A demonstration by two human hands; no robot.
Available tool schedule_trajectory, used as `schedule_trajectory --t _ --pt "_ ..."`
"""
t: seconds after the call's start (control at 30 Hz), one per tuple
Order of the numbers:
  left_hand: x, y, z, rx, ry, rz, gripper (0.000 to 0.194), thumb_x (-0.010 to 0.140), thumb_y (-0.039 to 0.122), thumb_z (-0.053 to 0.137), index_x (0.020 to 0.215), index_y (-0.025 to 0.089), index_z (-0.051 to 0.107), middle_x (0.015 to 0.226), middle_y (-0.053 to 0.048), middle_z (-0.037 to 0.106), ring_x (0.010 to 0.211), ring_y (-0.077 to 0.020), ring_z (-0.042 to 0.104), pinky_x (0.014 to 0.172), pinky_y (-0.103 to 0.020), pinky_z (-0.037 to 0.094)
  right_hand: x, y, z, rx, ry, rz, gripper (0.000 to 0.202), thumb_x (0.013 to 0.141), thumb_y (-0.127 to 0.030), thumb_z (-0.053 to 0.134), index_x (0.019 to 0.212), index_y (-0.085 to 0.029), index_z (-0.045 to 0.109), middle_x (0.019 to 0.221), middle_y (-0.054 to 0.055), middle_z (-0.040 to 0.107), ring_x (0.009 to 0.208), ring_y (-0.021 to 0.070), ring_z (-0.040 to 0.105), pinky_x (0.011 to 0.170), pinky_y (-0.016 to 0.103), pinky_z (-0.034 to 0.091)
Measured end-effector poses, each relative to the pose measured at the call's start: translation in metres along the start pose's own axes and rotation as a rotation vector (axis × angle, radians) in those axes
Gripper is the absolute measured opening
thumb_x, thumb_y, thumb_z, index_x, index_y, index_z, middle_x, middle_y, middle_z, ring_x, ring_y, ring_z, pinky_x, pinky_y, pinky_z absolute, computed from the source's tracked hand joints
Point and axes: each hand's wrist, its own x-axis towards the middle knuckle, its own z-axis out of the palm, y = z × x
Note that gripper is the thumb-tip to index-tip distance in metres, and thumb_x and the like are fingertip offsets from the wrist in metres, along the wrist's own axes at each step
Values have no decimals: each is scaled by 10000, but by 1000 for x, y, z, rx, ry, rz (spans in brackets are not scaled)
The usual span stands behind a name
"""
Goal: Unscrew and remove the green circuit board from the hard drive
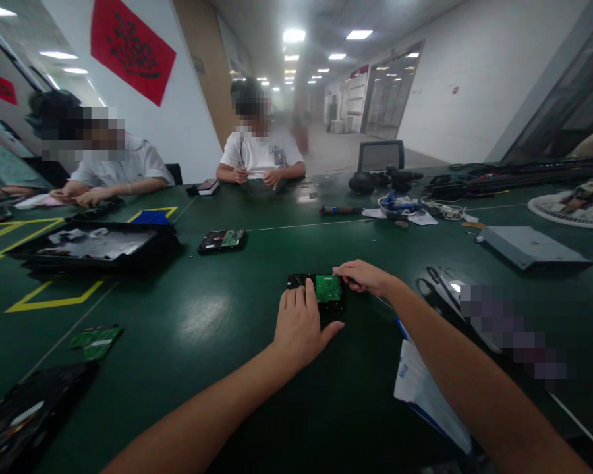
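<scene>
A black hard drive (332,305) lies on the green table in front of me, its green circuit board (329,288) facing up. My left hand (299,322) rests on the drive's near left side, fingers stretched out flat and thumb spread away to the right. At the far right corner of the drive, my right hand (358,275) is closed in a pinch with its fingertips at the board's edge. Whatever it may hold is too small to make out.
Another hard drive (222,241) lies farther back. Loose green circuit boards (96,341) and a larger black drive (34,411) are at left, near a black tray (93,263). A grey metal box (534,247) and blue-white packet (425,388) lie right. Two co-workers sit opposite.
</scene>
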Motion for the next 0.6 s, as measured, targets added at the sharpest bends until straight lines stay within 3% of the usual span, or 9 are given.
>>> schedule_trajectory --t 0.1,0.23,0.4,0.5,0.6 --pt "8 -4 6 -16 -26 27 1137 817 851 479 1599 68 216 1536 -260 456 1464 -438 377 1254 -613 159 -3 3 -2 7 5 21 428 856 -588 685 802 -180 566 649 -64 475 459 44 363 420 204 165" --pt "32 -34 12 -94 -85 158 1191 759 889 519 1591 78 258 1629 -268 321 1545 -459 200 1268 -629 23 -6 4 -2 24 14 14 385 855 -545 687 850 -166 624 662 -50 511 479 54 388 422 206 189" --pt "62 -66 12 -145 -137 268 1138 740 876 572 1565 133 322 1635 -210 345 1554 -425 198 1271 -598 79 -2 -5 -10 62 418 -230 281 869 -317 602 1105 -169 644 728 -29 574 579 97 522 493 210 378" --pt "69 -59 15 -175 -79 221 1018 781 797 616 1511 119 407 1581 -217 421 1510 -412 307 1256 -565 194 -1 -10 -10 -2 604 -442 440 870 -270 582 1305 -210 568 984 25 662 796 143 661 716 275 548" --pt "72 -47 22 -226 -32 173 816 840 661 646 1448 140 487 1490 -190 528 1432 -371 427 1208 -528 319 -4 -12 -1 -126 715 -626 539 922 -338 589 1432 -232 452 1239 90 637 1021 202 695 923 386 576"
